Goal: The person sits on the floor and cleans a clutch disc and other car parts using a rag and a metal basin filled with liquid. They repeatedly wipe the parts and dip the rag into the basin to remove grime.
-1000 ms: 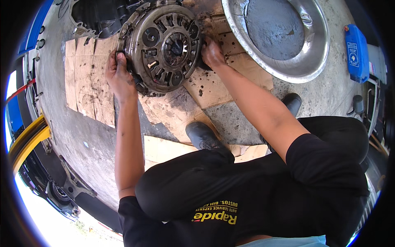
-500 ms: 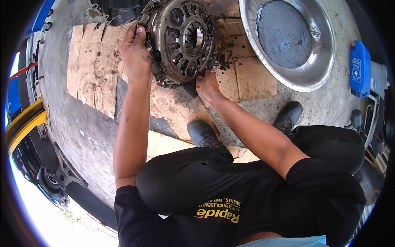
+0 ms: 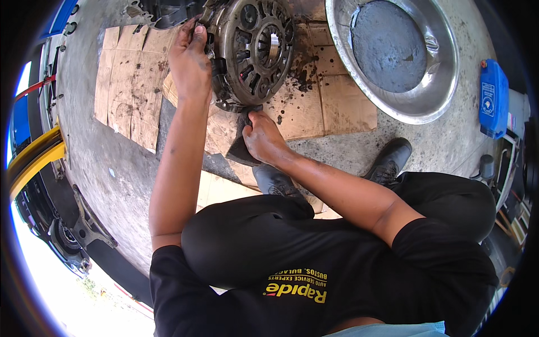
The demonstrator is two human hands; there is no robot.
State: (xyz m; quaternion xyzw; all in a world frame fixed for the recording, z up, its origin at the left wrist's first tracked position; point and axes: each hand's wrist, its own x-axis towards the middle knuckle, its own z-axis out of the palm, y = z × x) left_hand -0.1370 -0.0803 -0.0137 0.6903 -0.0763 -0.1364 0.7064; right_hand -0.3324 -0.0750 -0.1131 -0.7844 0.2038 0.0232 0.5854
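A greasy metal clutch pressure plate (image 3: pixel 233 84), round with a slotted face and a central hole, stands on its edge. My left hand (image 3: pixel 191 67) is closed on its left rim, thumb uppermost. At the plate's lower edge, my right hand (image 3: pixel 264 137) pinches a dark rag (image 3: pixel 241 147) that hangs below the fingers. The fingertips of that hand are close to the rim; whether they press on it I cannot tell. The underside of the plate is partly hidden by my hands.
Oil-stained cardboard (image 3: pixel 345 109) lies under the plate on the concrete floor. A wide metal basin (image 3: pixel 443 95) with dark grey liquid stands at the right. Beyond it is a blue plastic container (image 3: pixel 494 98). A dark metal casing (image 3: pixel 168 12) lies behind my left hand.
My right hand has moved left and toward me along the plate's lower rim with the rag. The plate has shifted slightly, with my left hand still on its left side.
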